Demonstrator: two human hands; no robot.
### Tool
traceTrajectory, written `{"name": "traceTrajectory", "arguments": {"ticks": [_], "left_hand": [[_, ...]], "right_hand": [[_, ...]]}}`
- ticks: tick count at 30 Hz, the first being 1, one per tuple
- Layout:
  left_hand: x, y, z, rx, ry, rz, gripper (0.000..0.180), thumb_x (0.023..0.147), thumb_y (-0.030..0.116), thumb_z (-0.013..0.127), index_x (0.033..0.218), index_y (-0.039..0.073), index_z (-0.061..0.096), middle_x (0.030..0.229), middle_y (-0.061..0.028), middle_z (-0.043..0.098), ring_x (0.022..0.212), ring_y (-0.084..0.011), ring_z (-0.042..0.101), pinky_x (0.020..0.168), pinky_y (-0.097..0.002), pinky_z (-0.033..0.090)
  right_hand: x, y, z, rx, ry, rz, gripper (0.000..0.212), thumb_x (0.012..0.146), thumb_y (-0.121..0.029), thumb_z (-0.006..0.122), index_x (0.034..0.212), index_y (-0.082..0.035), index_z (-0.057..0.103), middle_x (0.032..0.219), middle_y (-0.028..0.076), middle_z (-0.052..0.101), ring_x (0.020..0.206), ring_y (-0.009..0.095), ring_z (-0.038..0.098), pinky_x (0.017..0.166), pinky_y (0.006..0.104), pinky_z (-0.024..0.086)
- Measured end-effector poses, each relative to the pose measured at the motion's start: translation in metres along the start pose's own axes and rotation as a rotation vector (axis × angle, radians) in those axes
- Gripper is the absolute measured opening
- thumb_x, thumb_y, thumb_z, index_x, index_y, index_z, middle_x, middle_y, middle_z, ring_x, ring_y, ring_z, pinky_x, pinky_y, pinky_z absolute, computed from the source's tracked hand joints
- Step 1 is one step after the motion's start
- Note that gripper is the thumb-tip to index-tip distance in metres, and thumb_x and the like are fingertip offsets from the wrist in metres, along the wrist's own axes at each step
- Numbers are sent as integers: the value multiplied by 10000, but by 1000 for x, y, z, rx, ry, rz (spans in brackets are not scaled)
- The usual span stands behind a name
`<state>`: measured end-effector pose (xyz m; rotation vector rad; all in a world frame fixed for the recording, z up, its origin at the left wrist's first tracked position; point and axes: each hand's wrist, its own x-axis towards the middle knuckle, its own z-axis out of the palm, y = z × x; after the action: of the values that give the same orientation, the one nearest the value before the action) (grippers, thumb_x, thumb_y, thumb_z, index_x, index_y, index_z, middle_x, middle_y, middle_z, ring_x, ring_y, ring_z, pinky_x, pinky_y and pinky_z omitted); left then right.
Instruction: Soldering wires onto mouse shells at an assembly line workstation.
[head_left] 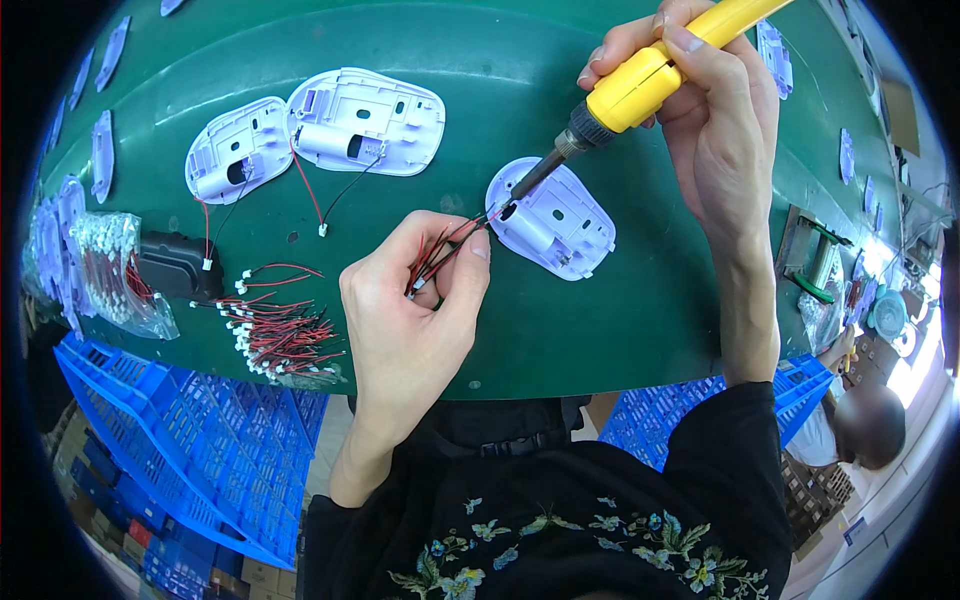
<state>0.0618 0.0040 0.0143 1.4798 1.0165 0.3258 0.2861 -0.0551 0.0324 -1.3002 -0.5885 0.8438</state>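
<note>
My right hand (715,110) is closed round a yellow soldering iron (633,90), its metal tip slanting down to the left. The tip reaches the upper left end of a white plastic shell (560,222) lying on the green table. My left hand (420,300) pinches a small bunch of red and black wires (440,255), whose ends point at the same end of the shell. Whether wire and tip touch is too small to tell. Two more shells, one on the left (240,150) and one overlapping it (370,120), each trail a red and a black wire with a white connector.
A pile of connector wires (275,335) lies left of my left hand, beside a black box (180,265) and a plastic bag of wires (115,270). A metal stand (812,255) is at the right. Blue crates (190,440) stand below the table edge. Another person (850,425) sits far right.
</note>
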Motion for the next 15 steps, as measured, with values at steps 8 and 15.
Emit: {"name": "traceTrajectory", "arguments": {"ticks": [8, 15], "left_hand": [[0, 6, 0, 8, -10, -15, 100, 925, 35, 715, 916, -61, 686, 642, 29, 573, 584, 10, 423, 499, -204, 298], [0, 5, -1, 23, -8, -23, 97, 926, 34, 712, 915, -59, 685, 642, 28, 579, 581, 11, 419, 496, -204, 297]], "right_hand": [[2, 1, -1, -52, -4, -8, 181, 1005, -168, 530, 1108, -22, 499, 912, 226, 696, 839, 286, 703, 802, 396, 593], [-2, -6, 6, -21, 10, -14, 188, 999, -172, 540, 1108, -24, 499, 908, 227, 695, 835, 286, 703, 799, 395, 592]]}}
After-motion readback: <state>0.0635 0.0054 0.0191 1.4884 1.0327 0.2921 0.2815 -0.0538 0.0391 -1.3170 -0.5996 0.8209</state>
